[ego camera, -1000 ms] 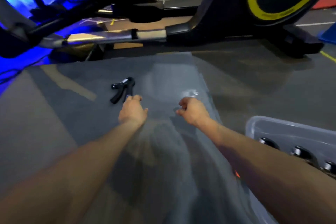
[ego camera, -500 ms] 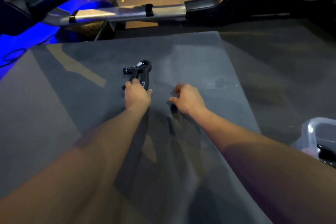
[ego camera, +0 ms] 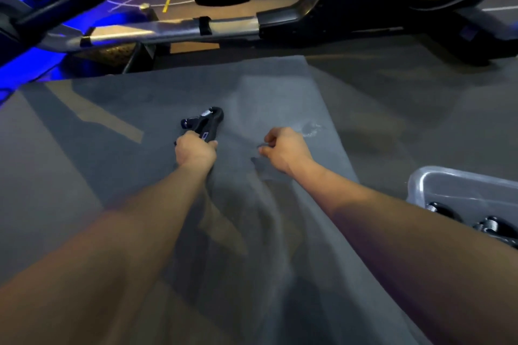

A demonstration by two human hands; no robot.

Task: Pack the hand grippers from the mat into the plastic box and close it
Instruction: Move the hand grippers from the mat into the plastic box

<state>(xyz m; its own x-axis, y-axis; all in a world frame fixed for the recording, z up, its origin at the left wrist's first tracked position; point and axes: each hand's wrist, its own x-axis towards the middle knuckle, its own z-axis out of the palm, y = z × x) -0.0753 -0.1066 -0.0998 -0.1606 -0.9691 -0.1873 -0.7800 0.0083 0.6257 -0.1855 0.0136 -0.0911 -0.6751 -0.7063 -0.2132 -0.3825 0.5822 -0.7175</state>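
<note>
Item one: my left hand, arm stretched forward over the grey mat. Its fingers are wrapped around the handles of a black hand gripper. The gripper's coiled spring end points away from me, past my knuckles, and a small pale label shows on the handle nearest my thumb. It sits low over the mat's middle; whether it touches the surface or is just clear of it, I cannot tell.

Item two: my right hand, beside the left and apart from it, over the same mat. Fingers are curled loosely inward, thumb and forefinger close together; nothing is visibly in them.

Item three: the mat itself, a dark grey sheet spread on the floor, rumpled in soft folds between my forearms, with a small pale scuff mark just beyond my right hand.

Item four: the plastic box, clear-walled, on the floor to my right off the mat's edge, lid off. Inside, black packed grippers with metal springs show at its near end, partly hidden by my right forearm.

Item five: a black exercise machine with a yellow ring on its wheel housing, standing beyond the mat's far edge, blue light at far left.
</note>
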